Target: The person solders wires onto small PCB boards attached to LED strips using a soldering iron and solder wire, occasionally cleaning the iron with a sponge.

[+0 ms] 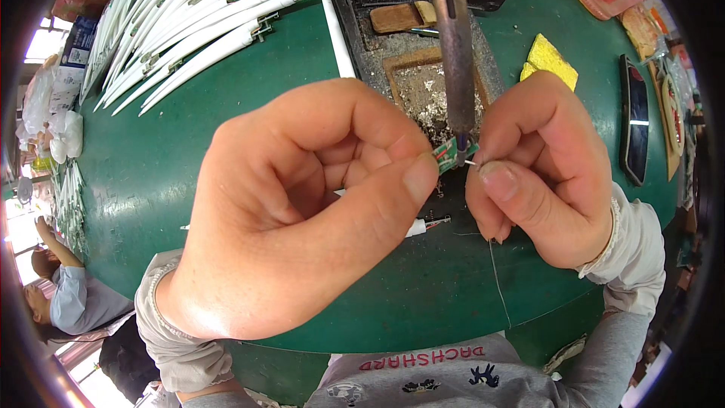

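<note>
Fingers of our left hand (302, 211) pinch a small green circuit board (447, 154) right under the soldering iron (455, 45) tip, while our right hand (540, 170) grips thin solder wire (495, 272) beside that iron.

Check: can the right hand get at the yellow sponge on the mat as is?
Probably yes. The yellow sponge lies on the green mat just beyond the right hand, with nothing between them. But its fingers pinch solder wire at the small circuit board, so it would have to let go first.
</note>
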`<state>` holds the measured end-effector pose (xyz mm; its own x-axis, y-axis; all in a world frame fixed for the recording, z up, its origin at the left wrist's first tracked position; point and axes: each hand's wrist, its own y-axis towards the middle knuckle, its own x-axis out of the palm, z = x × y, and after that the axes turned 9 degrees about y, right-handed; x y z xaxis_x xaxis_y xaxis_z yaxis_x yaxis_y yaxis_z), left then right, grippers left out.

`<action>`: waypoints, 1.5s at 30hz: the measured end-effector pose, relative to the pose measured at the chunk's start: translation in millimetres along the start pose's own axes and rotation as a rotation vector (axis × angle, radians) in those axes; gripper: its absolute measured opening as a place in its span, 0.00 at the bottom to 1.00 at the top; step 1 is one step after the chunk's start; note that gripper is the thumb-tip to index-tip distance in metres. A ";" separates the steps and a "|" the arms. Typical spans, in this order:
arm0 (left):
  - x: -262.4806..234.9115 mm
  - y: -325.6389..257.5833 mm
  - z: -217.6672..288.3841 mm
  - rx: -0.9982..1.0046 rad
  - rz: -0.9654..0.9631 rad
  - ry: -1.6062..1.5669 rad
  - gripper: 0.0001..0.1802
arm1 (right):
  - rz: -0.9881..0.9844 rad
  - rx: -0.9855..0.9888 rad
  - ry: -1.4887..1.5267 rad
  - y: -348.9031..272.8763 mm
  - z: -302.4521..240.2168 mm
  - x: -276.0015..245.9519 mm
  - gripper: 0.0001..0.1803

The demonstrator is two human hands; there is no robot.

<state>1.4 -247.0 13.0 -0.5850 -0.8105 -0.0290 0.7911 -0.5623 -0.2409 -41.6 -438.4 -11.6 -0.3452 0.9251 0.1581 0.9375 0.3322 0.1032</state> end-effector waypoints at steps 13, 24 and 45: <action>-3.5 -5.0 -0.4 -0.028 -0.103 0.114 0.06 | 0.081 0.052 0.050 -5.7 2.0 -2.3 0.14; -0.8 -12.2 4.4 -0.025 -0.114 0.422 0.06 | 0.043 0.052 -0.004 -8.0 9.2 -9.9 0.11; -93.2 47.5 -25.6 0.608 0.537 1.743 0.07 | 0.003 0.133 0.007 -8.5 4.5 -5.5 0.05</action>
<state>88.9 -194.0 -20.6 0.5040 -0.0740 -0.8605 0.6436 -0.6322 0.4314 -47.5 -445.5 -17.8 -0.3423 0.9250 0.1649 0.9359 0.3512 -0.0278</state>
